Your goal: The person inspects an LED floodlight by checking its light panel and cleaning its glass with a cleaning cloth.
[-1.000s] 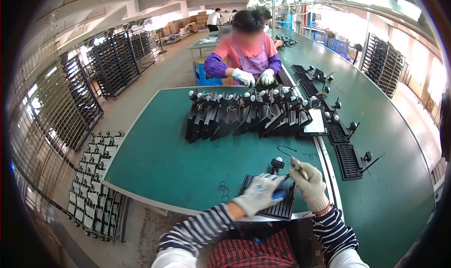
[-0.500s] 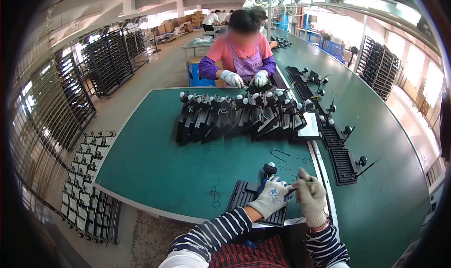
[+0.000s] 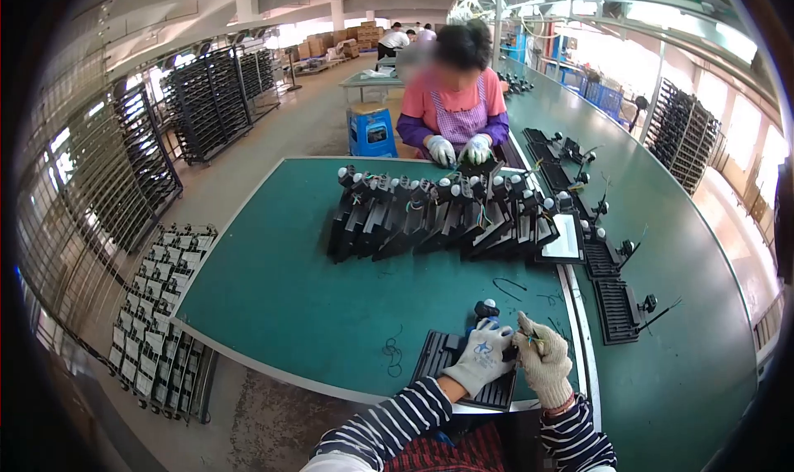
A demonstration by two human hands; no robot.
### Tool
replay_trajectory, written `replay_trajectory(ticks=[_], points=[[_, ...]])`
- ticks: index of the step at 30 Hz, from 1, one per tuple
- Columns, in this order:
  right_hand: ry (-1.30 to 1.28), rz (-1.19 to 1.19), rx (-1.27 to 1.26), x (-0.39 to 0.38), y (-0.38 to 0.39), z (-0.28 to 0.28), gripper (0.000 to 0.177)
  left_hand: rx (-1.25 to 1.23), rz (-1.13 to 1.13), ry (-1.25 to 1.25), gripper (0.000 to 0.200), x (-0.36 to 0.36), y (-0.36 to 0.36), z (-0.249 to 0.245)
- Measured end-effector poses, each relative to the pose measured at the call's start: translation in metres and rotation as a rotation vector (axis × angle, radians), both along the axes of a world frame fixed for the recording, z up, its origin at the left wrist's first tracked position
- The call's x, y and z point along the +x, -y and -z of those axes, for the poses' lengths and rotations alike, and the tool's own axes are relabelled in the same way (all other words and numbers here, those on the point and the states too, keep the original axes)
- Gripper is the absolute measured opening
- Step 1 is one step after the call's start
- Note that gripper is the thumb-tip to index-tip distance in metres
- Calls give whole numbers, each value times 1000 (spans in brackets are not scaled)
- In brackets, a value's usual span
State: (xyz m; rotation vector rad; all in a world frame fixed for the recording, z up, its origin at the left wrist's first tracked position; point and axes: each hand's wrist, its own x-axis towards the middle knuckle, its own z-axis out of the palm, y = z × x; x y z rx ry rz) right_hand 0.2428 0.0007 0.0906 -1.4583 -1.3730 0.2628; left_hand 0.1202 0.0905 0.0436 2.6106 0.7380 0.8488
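Observation:
A black ribbed lamp housing (image 3: 438, 353) lies at the near edge of the green table, with a white-domed sensor (image 3: 486, 308) at its far end. My gloved left hand (image 3: 484, 356) rests over the housing, its fingers curled near the sensor; what they grip is hidden. Just right of it, my gloved right hand (image 3: 542, 355) is closed in a pinch on thin wires (image 3: 532, 337), some of them green. The two hands nearly touch at the fingertips.
Across the green table (image 3: 273, 282) stands a row of black lamps (image 3: 438, 216). A co-worker (image 3: 455, 100) handles a part behind them. More lamps (image 3: 616, 311) lie on the long right bench (image 3: 686, 307). Loose black wires (image 3: 393, 354) lie left of the housing.
The view has shifted, so the scene sits further right and slightly lower. My right hand has come closer to my left, its fingers more bunched. The co-worker's hands have drawn together.

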Motion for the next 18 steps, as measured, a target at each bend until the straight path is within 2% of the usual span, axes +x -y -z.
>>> replay_trajectory(ticks=[4,6,7,10,11,14,15,18], points=[[-684,9,-111,-7,-3,-16,30,21,-11,-70,28,3,4,-6],[-675,16,-22,-14,-1,-24,28,111,-34,-24,30,3,10,-6],[-675,18,-22,-15,0,-27,27,66,-37,-62,34,3,11,-6],[-639,36,-116,-13,2,-43,25,-49,-42,233,37,10,20,-6],[-621,41,-163,-13,1,-47,24,-336,34,325,39,17,23,0],[-658,24,-82,-11,-6,-42,23,-522,164,434,39,23,26,12],[-654,39,-51,-9,-9,-35,21,-512,131,375,38,22,30,12],[-542,194,-172,-13,1,-47,25,-298,126,424,41,29,32,21]])
